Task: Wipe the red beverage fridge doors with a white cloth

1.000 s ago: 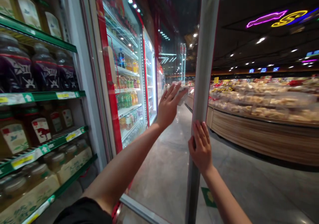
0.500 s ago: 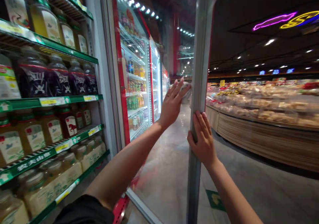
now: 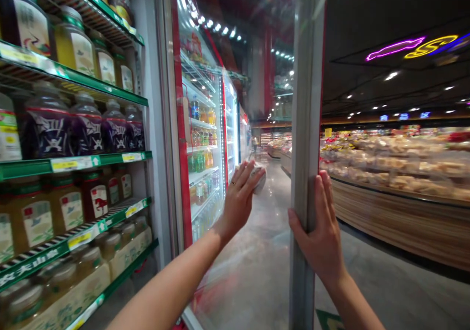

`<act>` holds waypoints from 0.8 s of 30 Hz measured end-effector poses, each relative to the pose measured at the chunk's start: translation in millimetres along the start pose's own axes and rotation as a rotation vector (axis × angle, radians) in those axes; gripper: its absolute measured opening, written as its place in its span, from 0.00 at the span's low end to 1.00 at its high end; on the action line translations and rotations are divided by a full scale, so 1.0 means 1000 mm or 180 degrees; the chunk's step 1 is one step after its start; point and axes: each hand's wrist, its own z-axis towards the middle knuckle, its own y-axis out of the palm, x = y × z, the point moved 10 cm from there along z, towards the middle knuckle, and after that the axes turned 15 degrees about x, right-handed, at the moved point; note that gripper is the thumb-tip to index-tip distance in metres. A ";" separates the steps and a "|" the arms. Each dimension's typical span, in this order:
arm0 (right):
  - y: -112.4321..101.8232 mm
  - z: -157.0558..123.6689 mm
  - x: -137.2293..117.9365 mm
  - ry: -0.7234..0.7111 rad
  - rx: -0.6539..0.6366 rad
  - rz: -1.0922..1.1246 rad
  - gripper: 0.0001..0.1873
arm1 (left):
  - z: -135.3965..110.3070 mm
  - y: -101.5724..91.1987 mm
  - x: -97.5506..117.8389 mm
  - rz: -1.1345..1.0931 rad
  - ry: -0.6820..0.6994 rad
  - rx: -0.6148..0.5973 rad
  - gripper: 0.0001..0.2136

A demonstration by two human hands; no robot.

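My left hand [image 3: 237, 200] lies against the glass door [image 3: 266, 256], pressing a crumpled whitish cloth [image 3: 260, 180] to the pane under its fingers. Most of the cloth is hidden behind the hand. Along the door's outer edge runs a grey metal frame [image 3: 304, 100]. My right hand [image 3: 321, 242] grips this frame low down, thumb on the near face and fingers along the outer edge. The door stands swung open beside a drinks cooler, and light streaks and reflections show on the glass.
Cooler shelves [image 3: 121, 158] with green edges and price tags hold rows of bottles [image 3: 49, 124] at the left. Through the glass, more lit drink coolers [image 3: 201, 139] line the aisle. A curved wood-panelled counter [image 3: 396, 217] with packaged goods stands at the right.
My left hand has moved down and slightly left across the glass with the cloth. My right hand stays on the frame, its fingers now nearer the outer edge. The view has shifted slightly.
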 end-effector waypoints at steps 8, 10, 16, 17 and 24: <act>0.007 -0.006 0.030 0.0168 -0.0069 -0.0057 0.44 | 0.058 0.027 -0.023 -0.0190 -0.0027 0.0266 0.33; 0.008 -0.006 0.034 0.0167 -0.0053 -0.0036 0.45 | 0.055 0.029 -0.025 -0.0190 -0.0204 0.0365 0.32; 0.007 -0.006 0.035 0.0184 -0.0023 0.0230 0.45 | -0.008 0.027 0.000 -0.0106 -0.0586 0.0203 0.31; 0.007 -0.005 0.032 0.0193 -0.0041 0.0294 0.44 | -0.014 0.026 0.005 -0.0106 -0.0625 0.0169 0.31; -0.003 -0.007 0.019 0.0780 -0.0037 0.0647 0.42 | 0.013 0.014 0.025 -0.0225 -0.1092 0.0416 0.26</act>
